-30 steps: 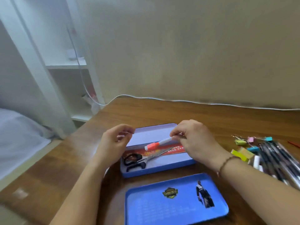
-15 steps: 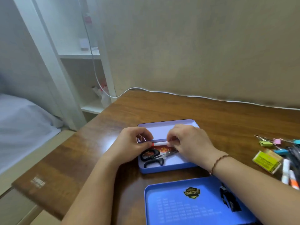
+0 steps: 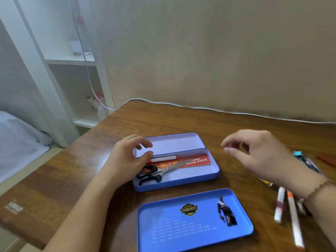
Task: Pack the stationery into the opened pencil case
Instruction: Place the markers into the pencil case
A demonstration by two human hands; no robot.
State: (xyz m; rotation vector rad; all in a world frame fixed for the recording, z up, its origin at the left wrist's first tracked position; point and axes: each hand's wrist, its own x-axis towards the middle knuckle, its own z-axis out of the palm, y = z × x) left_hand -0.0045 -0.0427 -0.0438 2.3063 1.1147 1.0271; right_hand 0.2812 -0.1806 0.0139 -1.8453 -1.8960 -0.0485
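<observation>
Now I am hovering my left hand, fingers loose and empty, over the pencil case, where the white pen is lying inside; my right hand, slack and empty, should be reaching for the loose pens right of the case.

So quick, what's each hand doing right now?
Left hand: open, empty, over the case's left end.
Right hand: open, empty, in the air right of the case.

single head view, looking forward and down, close over wooden desk, wall behind.
</observation>
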